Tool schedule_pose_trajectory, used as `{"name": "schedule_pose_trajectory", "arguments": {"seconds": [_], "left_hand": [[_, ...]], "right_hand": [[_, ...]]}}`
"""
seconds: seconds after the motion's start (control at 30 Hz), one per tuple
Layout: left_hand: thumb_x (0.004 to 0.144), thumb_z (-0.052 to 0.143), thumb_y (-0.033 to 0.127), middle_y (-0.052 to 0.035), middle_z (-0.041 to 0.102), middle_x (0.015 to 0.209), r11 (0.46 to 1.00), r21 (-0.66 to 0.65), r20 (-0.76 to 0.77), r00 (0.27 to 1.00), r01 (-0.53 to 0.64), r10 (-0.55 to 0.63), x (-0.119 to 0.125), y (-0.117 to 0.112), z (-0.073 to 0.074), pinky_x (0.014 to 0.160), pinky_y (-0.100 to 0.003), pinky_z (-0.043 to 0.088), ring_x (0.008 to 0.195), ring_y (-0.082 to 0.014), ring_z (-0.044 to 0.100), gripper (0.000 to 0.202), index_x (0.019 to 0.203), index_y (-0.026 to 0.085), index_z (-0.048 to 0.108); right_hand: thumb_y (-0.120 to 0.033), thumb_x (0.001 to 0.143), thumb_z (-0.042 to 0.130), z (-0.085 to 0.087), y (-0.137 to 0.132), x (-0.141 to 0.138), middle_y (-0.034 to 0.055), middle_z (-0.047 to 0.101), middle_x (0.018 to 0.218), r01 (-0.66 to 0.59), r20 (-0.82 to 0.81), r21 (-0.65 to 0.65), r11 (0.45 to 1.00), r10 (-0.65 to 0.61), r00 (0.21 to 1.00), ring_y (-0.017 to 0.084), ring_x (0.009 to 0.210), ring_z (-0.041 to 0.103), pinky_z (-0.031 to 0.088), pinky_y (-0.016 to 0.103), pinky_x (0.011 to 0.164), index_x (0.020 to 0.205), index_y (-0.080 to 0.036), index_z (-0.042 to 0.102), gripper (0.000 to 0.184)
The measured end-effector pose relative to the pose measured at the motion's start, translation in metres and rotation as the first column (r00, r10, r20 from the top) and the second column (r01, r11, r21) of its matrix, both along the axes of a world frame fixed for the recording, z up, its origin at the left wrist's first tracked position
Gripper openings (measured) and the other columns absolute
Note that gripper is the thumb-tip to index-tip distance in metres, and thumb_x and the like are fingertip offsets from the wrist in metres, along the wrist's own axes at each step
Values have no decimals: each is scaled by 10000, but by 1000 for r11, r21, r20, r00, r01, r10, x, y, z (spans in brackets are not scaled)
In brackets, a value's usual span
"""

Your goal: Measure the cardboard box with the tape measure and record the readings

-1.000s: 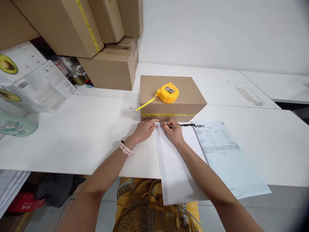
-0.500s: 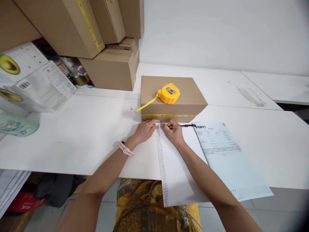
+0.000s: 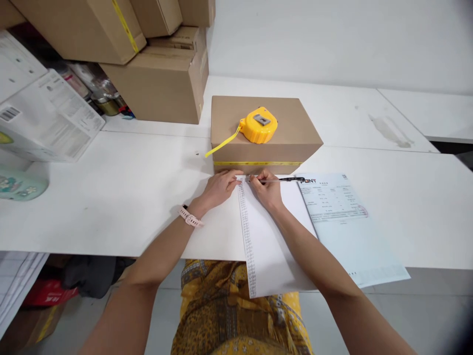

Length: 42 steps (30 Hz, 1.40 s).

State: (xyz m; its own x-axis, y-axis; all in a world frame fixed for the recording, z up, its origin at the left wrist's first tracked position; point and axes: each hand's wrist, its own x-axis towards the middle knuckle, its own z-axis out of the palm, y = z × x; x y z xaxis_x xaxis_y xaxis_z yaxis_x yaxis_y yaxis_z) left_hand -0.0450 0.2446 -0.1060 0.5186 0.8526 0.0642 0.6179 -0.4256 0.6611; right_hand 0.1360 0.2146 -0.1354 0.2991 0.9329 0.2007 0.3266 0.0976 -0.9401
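Note:
A white notebook point(image 3: 266, 246) with a spiral-like left edge lies on the table, its lower end past the front edge. My right hand point(image 3: 266, 190) is closed around a black-and-clear pen point(image 3: 291, 179), whose tip end points left at the top of the page. Resting at the page's upper left corner is my left hand point(image 3: 223, 186), fingers stretched out and touching the paper. Just behind both hands stands a closed cardboard box point(image 3: 229, 118) with a yellow strip along its front. On top of it sits a yellow tape measure point(image 3: 259, 125) with a yellow strap.
A printed pale blue sheet point(image 3: 354, 241) lies right of the notebook, partly over the table's front edge. Cardboard boxes point(image 3: 158, 88) are stacked at back left. White cartons point(image 3: 48, 113) and a mint green bottle point(image 3: 24, 183) stand at the far left of the white table point(image 3: 121, 197).
The view has tilted, so the table and boxes sit higher in the picture. Both hands keep nearly the same place at the top of the notebook, pen still held.

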Motion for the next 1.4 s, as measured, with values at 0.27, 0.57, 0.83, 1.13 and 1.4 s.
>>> {"name": "schedule_pose_trajectory", "arguments": {"seconds": [0.27,0.57,0.83,1.13,1.4], "left_hand": [[993,518,187,-18,789,1098,1000,-20,25,1000,-6,6,0,-1,1,975,-367,528,1121,-217,705,299,1268,229,626],[986,503,159,-14,795,1070,1000,-5,9,1000,2,-1,0,0,-1,984,-359,526,1115,-206,707,323,1280,231,619],[988,511,176,-30,787,1099,1000,2,0,1000,-5,5,0,0,-1,978,-375,528,1116,-220,706,320,1282,227,625],[990,508,165,-20,790,1099,1000,-2,2,1000,-8,8,0,0,-2,967,-359,526,1126,-213,703,322,1284,224,626],[984,510,157,-18,792,1086,1000,2,9,1000,-8,8,0,1,-3,954,-355,529,1115,-211,709,319,1270,231,632]], "right_hand": [[-393,800,640,-3,1,0,-55,414,552,-24,6,10,1000,24,1000,108,554,352,281,278,544,614,-246,385,349],[-418,801,670,-2,0,0,-55,414,548,-33,-3,-9,999,33,999,105,542,341,288,278,541,615,-245,371,392],[-437,790,655,-3,1,0,-49,417,546,-22,21,6,1000,22,1000,109,554,352,288,272,535,606,-245,373,387],[-379,755,642,-1,1,-1,-54,397,537,-13,31,-5,1000,13,999,105,557,327,286,271,543,586,-245,364,352],[-373,765,635,-2,1,-1,-55,396,543,-10,13,-5,1000,10,1000,106,560,325,276,272,545,595,-245,365,343]]}}
